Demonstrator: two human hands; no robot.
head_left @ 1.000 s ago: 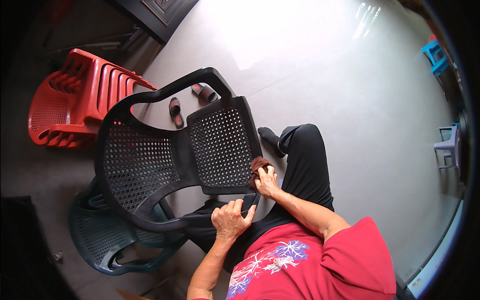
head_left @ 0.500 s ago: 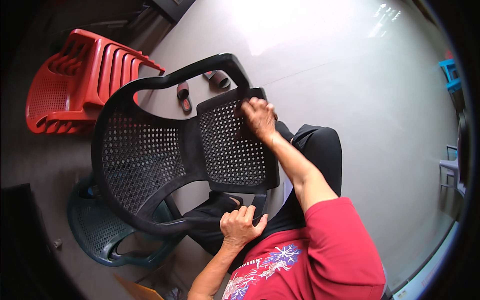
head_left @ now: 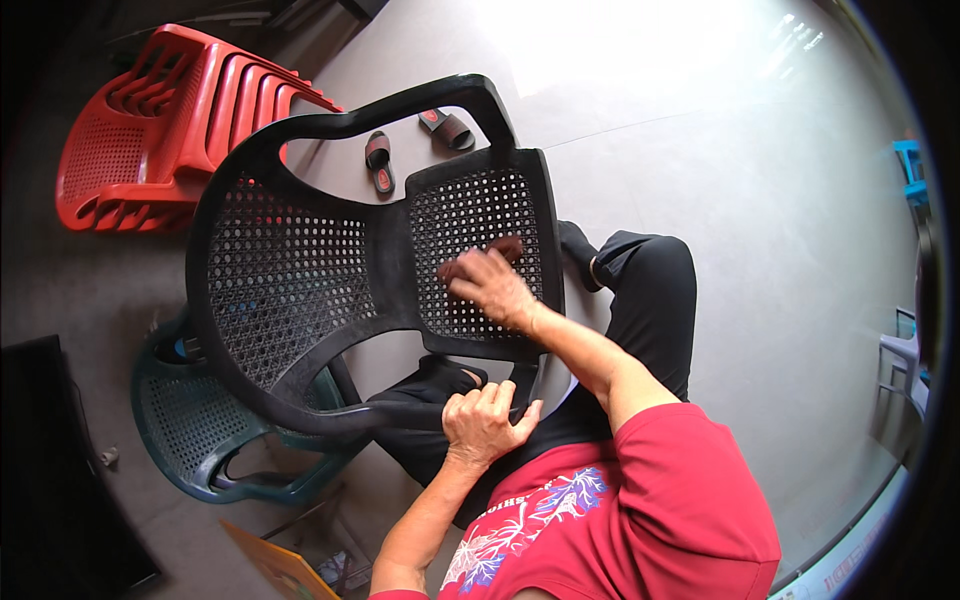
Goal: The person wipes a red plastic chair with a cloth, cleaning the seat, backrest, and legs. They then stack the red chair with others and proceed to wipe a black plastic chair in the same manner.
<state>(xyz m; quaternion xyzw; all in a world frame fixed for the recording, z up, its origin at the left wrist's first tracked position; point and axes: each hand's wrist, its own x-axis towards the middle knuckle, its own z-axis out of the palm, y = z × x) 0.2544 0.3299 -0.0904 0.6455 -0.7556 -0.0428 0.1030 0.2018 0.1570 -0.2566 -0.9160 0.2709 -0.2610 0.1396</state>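
Note:
A black plastic armchair (head_left: 388, 262) with a perforated seat and backrest is tilted in front of me, its backrest toward the left. My left hand (head_left: 482, 425) is closed around the nearer armrest, close to its front end. On the seat, my right hand (head_left: 490, 288) presses down a dark reddish-brown cloth (head_left: 508, 248). Parts of the cloth stick out on either side of the fingers, which are slightly blurred by motion.
A stack of red plastic chairs (head_left: 215, 110) stands at the far left. Below the black chair's backrest is a dark green chair (head_left: 185, 425). Two slippers (head_left: 380, 165) lie on the floor beyond. A flat black panel (head_left: 60, 460) is at the left edge, a lilac chair (head_left: 903, 350) far right.
My right hand has moved with the cloth from the seat's far front corner toward its middle, nearer to me. My left hand keeps its grip on the armrest. The whole view has shifted slightly.

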